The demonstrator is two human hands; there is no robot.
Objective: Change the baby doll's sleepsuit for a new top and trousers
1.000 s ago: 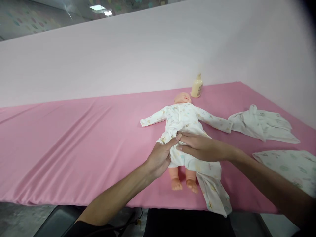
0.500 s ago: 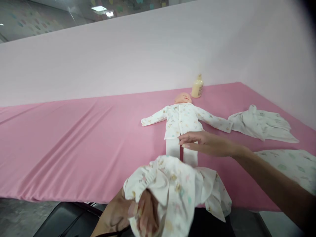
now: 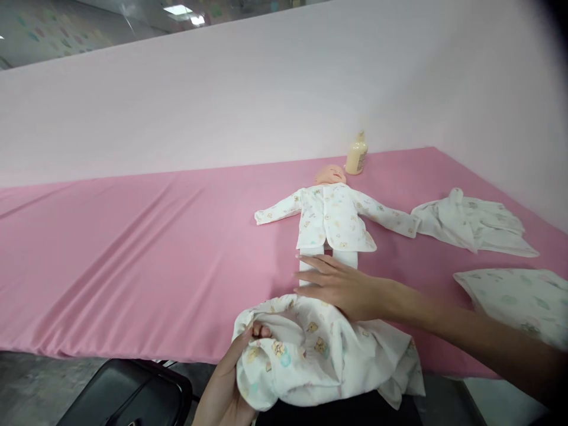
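Near the table's front edge, my left hand is closed on white baby pants printed with small bears, its thumb and fingers partly inside the gathered opening. The cloth hangs bunched over the edge. My right hand lies palm down with fingers stretched apart, across the white legs of a baby doll and the top of the pants. Whether it presses on them I cannot tell. The doll lies on its back in a printed white jacket, arms spread, lower legs hidden.
A pink sheet covers the table. Behind the doll's head stands a pale yellow pump bottle. To the right lie a crumpled white garment and a leaf-printed cloth. A black chair is at lower left.
My left hand has turned and shifted slightly right, gripping the pants' edge, with the cloth now spread sideways. My right hand has moved lower and left, its fingers spreading.
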